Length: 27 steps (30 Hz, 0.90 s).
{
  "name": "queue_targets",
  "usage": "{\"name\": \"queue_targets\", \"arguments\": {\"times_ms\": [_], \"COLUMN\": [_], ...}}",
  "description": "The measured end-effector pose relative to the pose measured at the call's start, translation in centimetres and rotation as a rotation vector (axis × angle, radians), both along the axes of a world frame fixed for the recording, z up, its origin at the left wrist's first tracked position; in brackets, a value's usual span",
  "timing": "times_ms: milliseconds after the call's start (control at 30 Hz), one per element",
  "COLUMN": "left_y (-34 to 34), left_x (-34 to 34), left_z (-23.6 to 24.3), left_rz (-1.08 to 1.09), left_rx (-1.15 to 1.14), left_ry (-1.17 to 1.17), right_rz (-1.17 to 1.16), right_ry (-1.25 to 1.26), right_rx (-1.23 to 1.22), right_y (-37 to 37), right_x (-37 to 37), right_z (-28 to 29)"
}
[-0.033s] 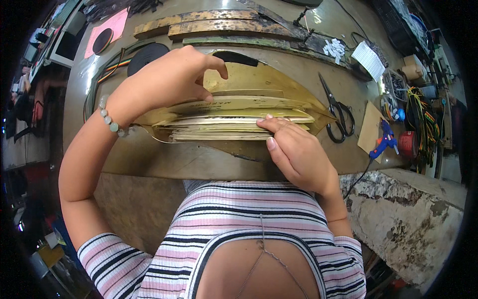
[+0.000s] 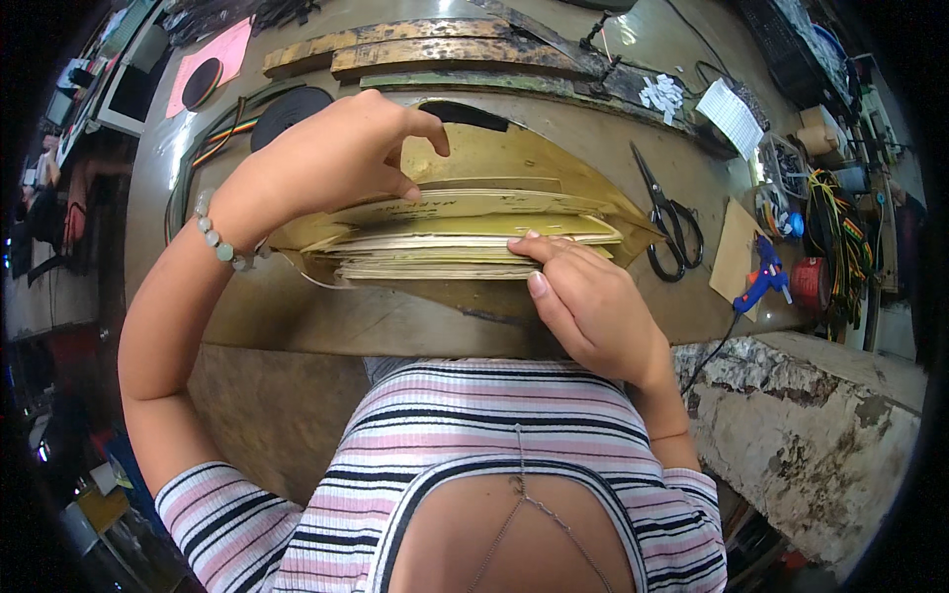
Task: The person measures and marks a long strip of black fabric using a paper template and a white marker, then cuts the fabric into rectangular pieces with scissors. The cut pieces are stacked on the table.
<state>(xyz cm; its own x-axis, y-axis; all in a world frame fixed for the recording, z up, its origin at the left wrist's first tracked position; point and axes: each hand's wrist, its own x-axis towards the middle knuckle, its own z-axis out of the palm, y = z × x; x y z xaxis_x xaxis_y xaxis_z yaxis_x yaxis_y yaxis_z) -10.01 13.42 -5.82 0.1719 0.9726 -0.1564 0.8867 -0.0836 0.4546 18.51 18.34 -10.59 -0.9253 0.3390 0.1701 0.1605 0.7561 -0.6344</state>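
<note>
A soft olive-yellow pouch point(image 2: 494, 153) lies spread on the table, with a black strip along its far edge. Inside it sits a stack of yellow and cream card sheets point(image 2: 425, 269), edges toward me, some with handwriting. My left hand point(image 2: 361, 148) arches over the far left of the stack, thumb and forefinger apart; its thumb tip meets a written yellow sheet point(image 2: 474, 204). Across the right part of the stack rests my right hand point(image 2: 593, 296), fingers laid on the sheet edges and thumb apart at the near side. Its farther fingers are partly hidden.
Black-handled scissors point(image 2: 675, 222) lie right of the pouch. Beyond them are a tan card point(image 2: 732, 257) and a blue glue gun point(image 2: 762, 277). Wooden bars point(image 2: 445, 54) stretch along the back. A black strap roll point(image 2: 292, 114) sits behind my left wrist; small white pieces point(image 2: 661, 96) lie far right.
</note>
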Motion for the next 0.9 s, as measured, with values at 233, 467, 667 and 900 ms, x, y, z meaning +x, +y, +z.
{"name": "queue_targets", "arguments": {"times_ms": [233, 467, 667, 900], "left_y": [0.3, 0.5, 0.4, -0.2], "left_x": [-0.2, -0.6, -0.7, -0.1], "left_z": [0.0, -0.5, -0.6, -0.5], "left_rz": [0.047, 0.018, 0.037, 0.056], "left_rx": [-0.054, 0.005, -0.018, 0.033], "left_ry": [-0.034, -0.084, -0.028, -0.006], "right_rz": [-0.085, -0.106, -0.162, -0.189], "right_ry": [0.076, 0.116, 0.097, 0.070], "right_rx": [0.044, 0.100, 0.160, 0.200], "right_y": [-0.5, -0.7, -0.8, -1.2], "right_x": [-0.6, -1.0, -1.3, -1.4], "right_z": [-0.5, -1.0, -1.3, -1.3]}}
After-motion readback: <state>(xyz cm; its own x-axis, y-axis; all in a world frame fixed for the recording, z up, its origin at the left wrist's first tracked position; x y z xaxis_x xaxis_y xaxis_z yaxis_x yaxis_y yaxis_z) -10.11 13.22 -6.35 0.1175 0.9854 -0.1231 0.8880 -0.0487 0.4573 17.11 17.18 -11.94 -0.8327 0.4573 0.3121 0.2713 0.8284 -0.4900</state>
